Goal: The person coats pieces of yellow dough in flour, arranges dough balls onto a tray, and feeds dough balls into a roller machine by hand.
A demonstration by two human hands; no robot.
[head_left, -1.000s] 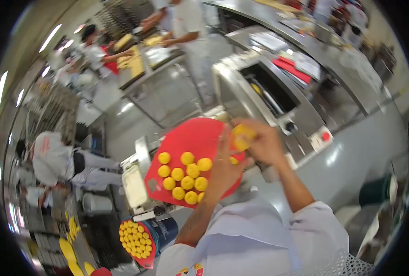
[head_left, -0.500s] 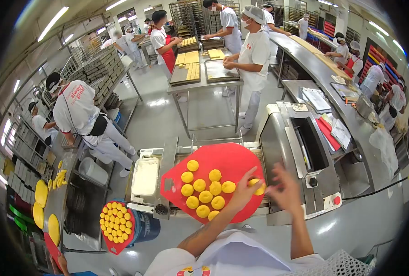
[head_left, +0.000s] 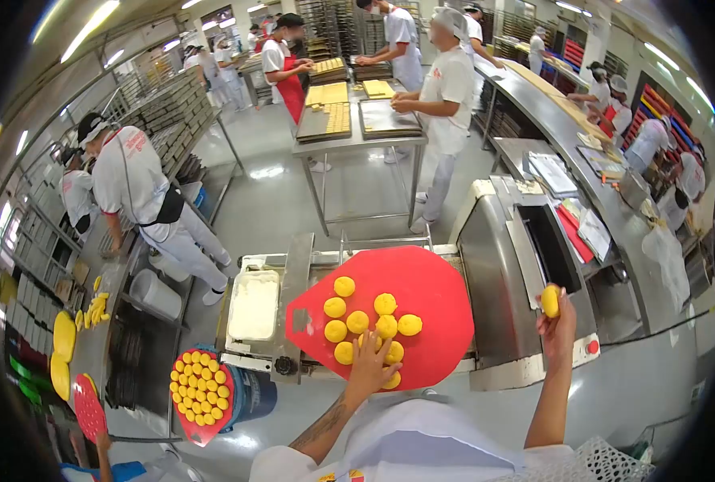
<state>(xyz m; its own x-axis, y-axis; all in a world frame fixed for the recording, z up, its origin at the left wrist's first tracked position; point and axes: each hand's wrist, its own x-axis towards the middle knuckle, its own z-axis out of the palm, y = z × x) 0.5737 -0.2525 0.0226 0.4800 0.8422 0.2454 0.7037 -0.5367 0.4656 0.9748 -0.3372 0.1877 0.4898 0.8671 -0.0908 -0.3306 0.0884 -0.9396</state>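
A red board (head_left: 430, 297) lies over the machine in front of me, with several round yellow dough pieces (head_left: 410, 324) on its left and middle part. My left hand (head_left: 369, 360) reaches over the board's near side, fingers spread among the dough pieces and touching or covering some of them. Raised at the right, beyond the board's edge, my right hand (head_left: 559, 323) grips one yellow dough ball (head_left: 550, 301) between its fingers.
A white tub (head_left: 254, 305) sits left of the board. Lower left, a second red board of yellow balls (head_left: 203, 388) rests on a blue bin (head_left: 255, 396). Beyond stands a metal table (head_left: 357, 145) with trays and people around it. A co-worker (head_left: 136, 173) bends at the left counter.
My left hand has moved left to the dough pieces on the board. My right hand has moved right, away from the board, with a ball. The head view has steadied since the earliest frame.
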